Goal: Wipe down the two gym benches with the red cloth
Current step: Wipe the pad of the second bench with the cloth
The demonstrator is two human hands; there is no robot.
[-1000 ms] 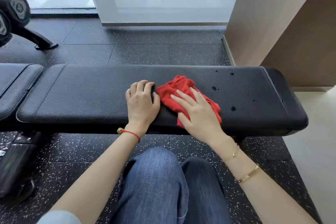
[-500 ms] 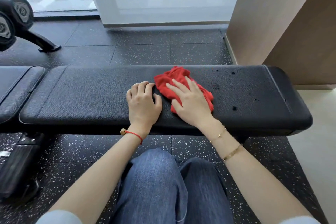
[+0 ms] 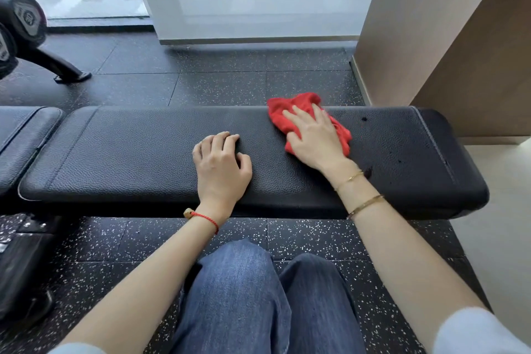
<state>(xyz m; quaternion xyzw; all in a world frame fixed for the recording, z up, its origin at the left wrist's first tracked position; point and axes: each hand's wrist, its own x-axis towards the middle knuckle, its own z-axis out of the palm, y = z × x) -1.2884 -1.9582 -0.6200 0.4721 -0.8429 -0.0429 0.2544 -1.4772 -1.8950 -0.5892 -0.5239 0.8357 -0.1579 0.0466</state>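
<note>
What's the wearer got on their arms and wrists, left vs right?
Left hand: bare forearm, a thin red cord bracelet with a small tan bead at the wrist, pale blue sleeve edge near the elbow. Right hand: two thin gold bracelets, pale blue sleeve pushed up the forearm. No gloves or rings visible.

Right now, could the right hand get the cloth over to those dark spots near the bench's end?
Probably yes: the right hand presses the cloth beside the spots, with bare bench between.

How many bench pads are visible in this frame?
2. The long bench pad spans the middle, under both hands and the red cloth. A second bench pad is cut off at the left edge; more may lie beyond.
</note>
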